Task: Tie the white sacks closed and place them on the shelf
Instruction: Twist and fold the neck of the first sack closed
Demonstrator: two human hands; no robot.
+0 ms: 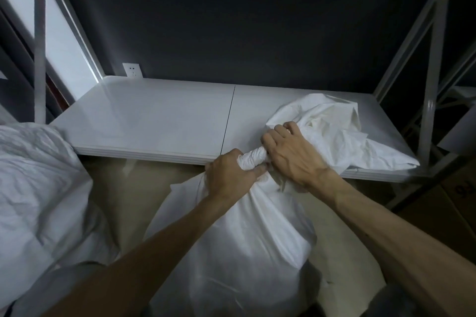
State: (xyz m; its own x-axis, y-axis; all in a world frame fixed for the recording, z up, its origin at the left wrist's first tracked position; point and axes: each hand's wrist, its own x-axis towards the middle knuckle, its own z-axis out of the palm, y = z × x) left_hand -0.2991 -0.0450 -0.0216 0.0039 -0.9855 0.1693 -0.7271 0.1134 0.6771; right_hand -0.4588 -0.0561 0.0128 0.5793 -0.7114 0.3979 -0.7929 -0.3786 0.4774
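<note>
Both hands (230, 175) (292, 156) grip the white sack (231, 252); neck twisted.

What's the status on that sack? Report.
Left hand, right hand both gripping the twisted neck. Sack in front of shelf, no knot visible, loose top draped on it. Second sack off left, not in the way.

This looks to me like a storeroom: just beyond my left hand (229, 177) runs the white shelf (154, 121) of a metal rack, its braced upright (435, 80) standing past my right hand (293, 154). A cardboard box (458, 188) sits low to that hand's right, another stuffed white sack (38, 188) lies well left of the left hand, and behind is a dark wall (231, 20) with a socket (132, 70)
</note>
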